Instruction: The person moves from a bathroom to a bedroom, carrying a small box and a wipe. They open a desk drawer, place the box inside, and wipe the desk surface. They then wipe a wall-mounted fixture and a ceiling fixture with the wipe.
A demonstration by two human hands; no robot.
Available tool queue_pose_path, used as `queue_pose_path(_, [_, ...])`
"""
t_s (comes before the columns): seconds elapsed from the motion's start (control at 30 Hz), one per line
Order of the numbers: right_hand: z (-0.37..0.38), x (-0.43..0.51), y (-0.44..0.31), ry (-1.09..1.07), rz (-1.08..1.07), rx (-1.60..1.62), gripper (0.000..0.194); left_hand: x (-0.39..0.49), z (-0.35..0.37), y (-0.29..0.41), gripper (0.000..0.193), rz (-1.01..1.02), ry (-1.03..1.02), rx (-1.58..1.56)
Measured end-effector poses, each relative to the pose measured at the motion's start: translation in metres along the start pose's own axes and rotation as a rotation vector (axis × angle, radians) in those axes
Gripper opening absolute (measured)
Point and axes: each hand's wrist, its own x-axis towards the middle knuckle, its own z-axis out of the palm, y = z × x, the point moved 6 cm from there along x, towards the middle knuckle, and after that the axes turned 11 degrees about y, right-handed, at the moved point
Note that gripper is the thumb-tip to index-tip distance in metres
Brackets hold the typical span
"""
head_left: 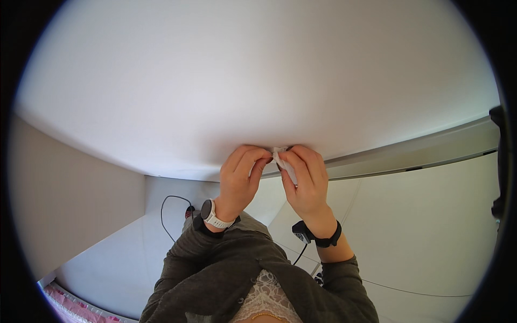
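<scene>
Close to the broad white surface [250, 72] in front of me, both hands meet at a small crumpled piece of thin white material [287, 167], perhaps tissue or cloth. My right hand [307, 173] pinches it between thumb and fingers, and part of it hangs below the fingertips. Opposite, my left hand [241, 169] has its thumb and index fingertip together at the near edge of the same piece. The fingers hide much of it. On the left wrist sits a watch with a white strap [217, 219]; a black band with a small device [302, 232] circles the right wrist.
A beige panel [80, 185] stands at the left. A grey strip [436, 139] runs along the white surface's lower edge at right, above pale floor tiles [404, 226]. A dark cable [162, 210] loops near my foot. Pink fabric [76, 307] shows lower left; dark objects [499, 161] line the right rim.
</scene>
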Motion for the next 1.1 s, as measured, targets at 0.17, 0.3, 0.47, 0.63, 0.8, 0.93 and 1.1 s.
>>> queue_pose_path(0.17, [-0.002,0.004,-0.002,0.007,0.025,-0.034,0.040,-0.002,0.003,0.003,0.018,0.027,0.005,-0.017])
queue_pose_path(0.3, [-0.001,0.001,-0.002,0.001,0.013,-0.098,0.037,-0.003,0.009,0.006,0.017,0.031,0.003,-0.019])
queue_pose_path(0.47, [0.000,-0.003,-0.005,0.002,-0.025,-0.161,0.033,-0.005,0.008,0.006,0.016,0.031,0.005,-0.017])
queue_pose_path(0.63, [0.004,-0.007,-0.007,0.022,-0.009,-0.226,0.030,-0.002,-0.006,-0.004,0.017,0.021,-0.026,-0.026])
queue_pose_path(0.8, [0.000,-0.009,-0.004,0.039,0.027,-0.159,0.035,-0.009,0.015,0.007,0.017,0.012,-0.045,0.002])
queue_pose_path(0.93, [-0.012,-0.012,0.001,0.052,0.039,-0.173,0.036,-0.010,0.014,0.016,0.016,0.048,-0.010,0.029])
queue_pose_path(1.1, [-0.018,-0.021,0.006,0.055,0.022,-0.274,0.032,-0.011,-0.002,0.003,0.014,0.020,-0.006,0.042])
